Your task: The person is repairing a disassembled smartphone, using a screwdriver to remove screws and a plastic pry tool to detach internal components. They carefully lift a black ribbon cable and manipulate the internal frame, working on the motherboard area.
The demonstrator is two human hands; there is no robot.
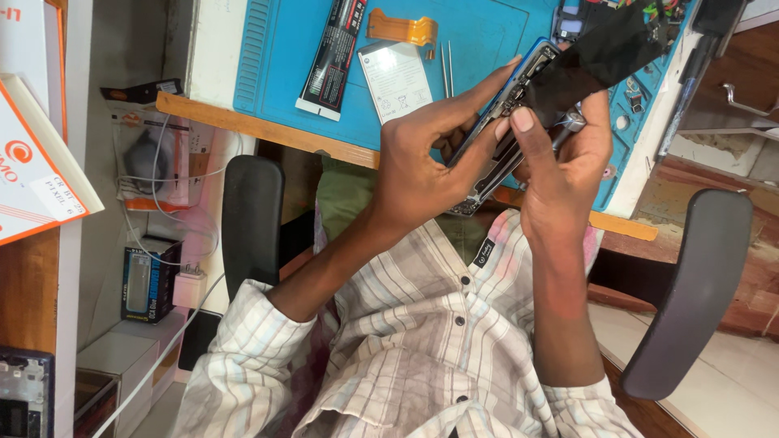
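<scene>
My left hand [422,166] grips the side of an opened smartphone [499,122] with a blue-edged frame, held tilted above my lap. Against the phone's other side my right hand [564,158] presses its thumb on the frame, and a small metal tool [570,123] shows between its fingers. A black sheet or screen panel [604,57] lifts off the phone's upper end toward the mat.
A blue work mat [284,49] lies on the wooden-edged desk with a black tube [333,57], a white battery-like slab [396,79], an orange flex piece [402,28] and tweezers [447,79]. Chair armrests [251,219] [698,284] flank me. Boxes and a charger [188,285] stand left.
</scene>
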